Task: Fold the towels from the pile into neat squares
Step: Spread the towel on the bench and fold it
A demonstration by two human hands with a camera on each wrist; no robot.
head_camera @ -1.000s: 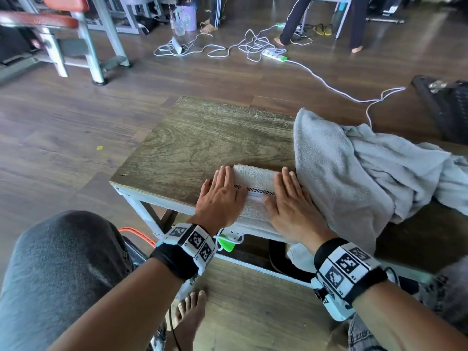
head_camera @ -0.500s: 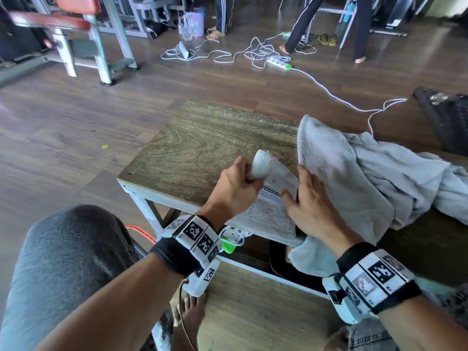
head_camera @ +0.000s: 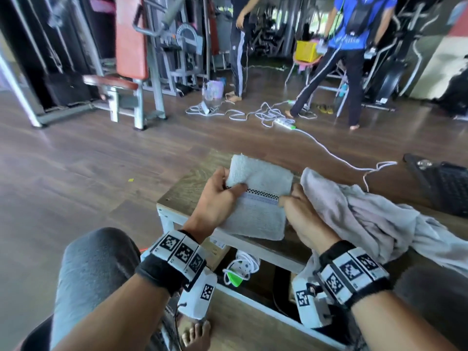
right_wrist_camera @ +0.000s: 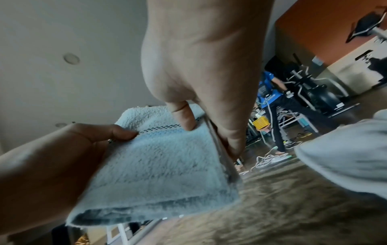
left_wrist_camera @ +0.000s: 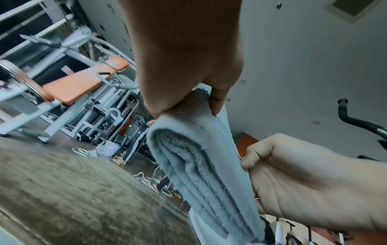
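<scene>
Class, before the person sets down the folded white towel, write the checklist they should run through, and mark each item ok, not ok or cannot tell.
1. Left hand grips the folded towel at its left edge: ok.
2. Right hand pinches the towel's right edge: ok.
3. Layers lie stacked and even along the edge seen in the left wrist view: ok.
4. Towel is a neat square: cannot tell, it is held tilted above the table.
5. Bare tabletop is free to the left of the towel pile: ok.
6. Pile is kept apart from the folded towel: not ok, it lies right against the right hand.
</scene>
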